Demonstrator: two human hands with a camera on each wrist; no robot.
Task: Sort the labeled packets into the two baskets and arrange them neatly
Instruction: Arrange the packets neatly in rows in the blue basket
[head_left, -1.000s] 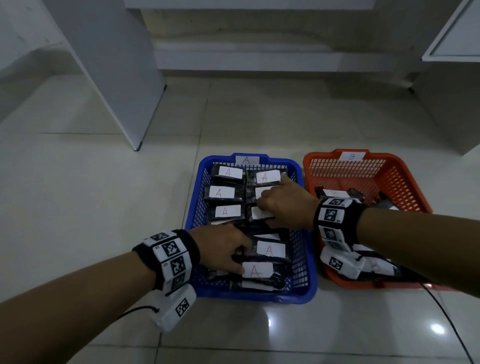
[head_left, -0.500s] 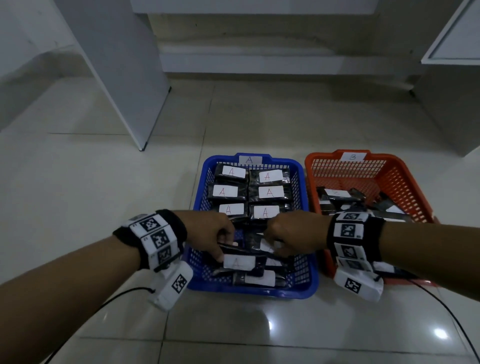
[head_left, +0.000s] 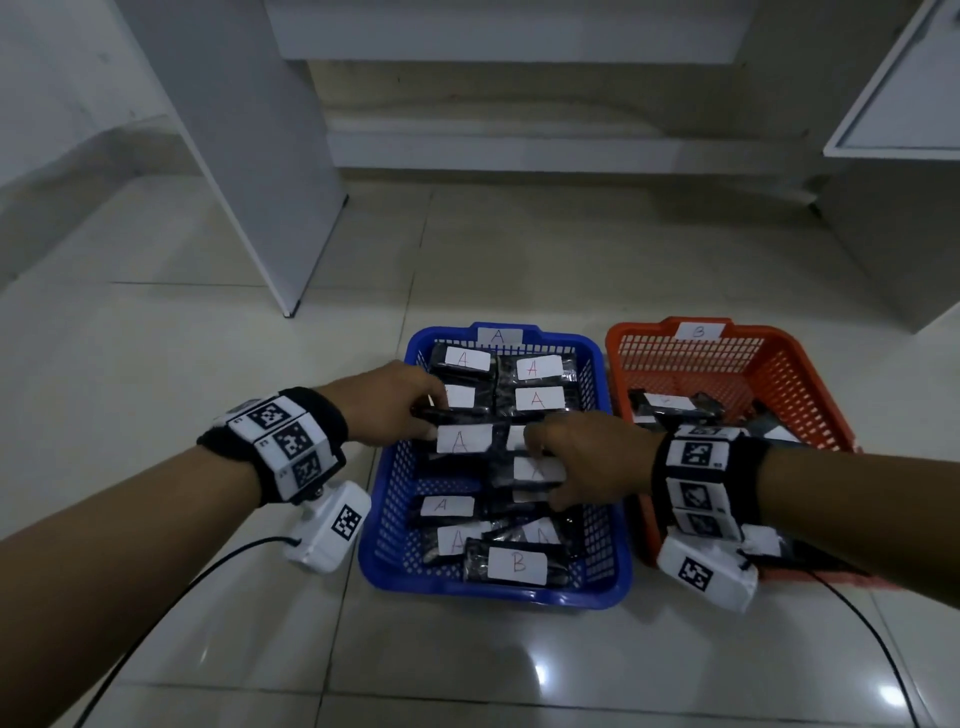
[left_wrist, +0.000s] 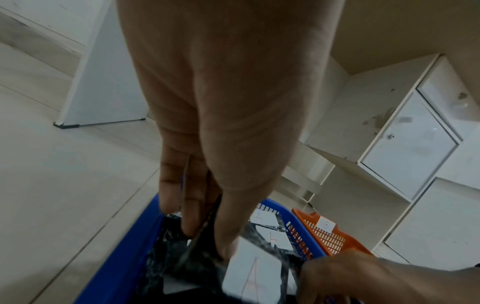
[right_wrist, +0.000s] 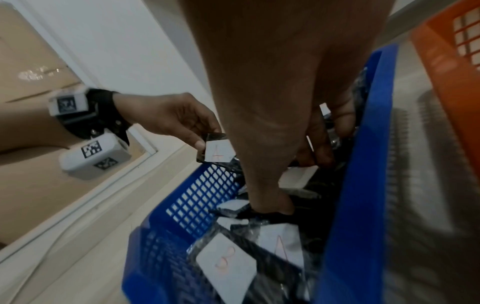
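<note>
The blue basket (head_left: 618, 566) tagged A holds black packets with white A labels in two columns at its far end and a loose pile at its near end. My left hand (head_left: 431, 421) pinches the left edge of an A packet (head_left: 462, 439) at the basket's left side; the same A packet (right_wrist: 217, 152) shows in the right wrist view. My right hand (head_left: 540, 467) grips another black packet (head_left: 535, 470) in the basket's middle, its label partly hidden. A packet labelled B (head_left: 517, 564) lies at the blue basket's near edge. The orange basket (head_left: 810, 395) tagged B holds several packets.
Both baskets stand side by side on a glossy tiled floor (head_left: 208, 364). A white panel leg (head_left: 260, 182) stands at the far left and a white cabinet (head_left: 904, 156) at the far right. Cables trail from both wrist cameras over the near floor.
Both hands have moved from the near pile toward the basket's middle, the left one carrying an A packet. A B packet now lies uncovered at the near edge.
</note>
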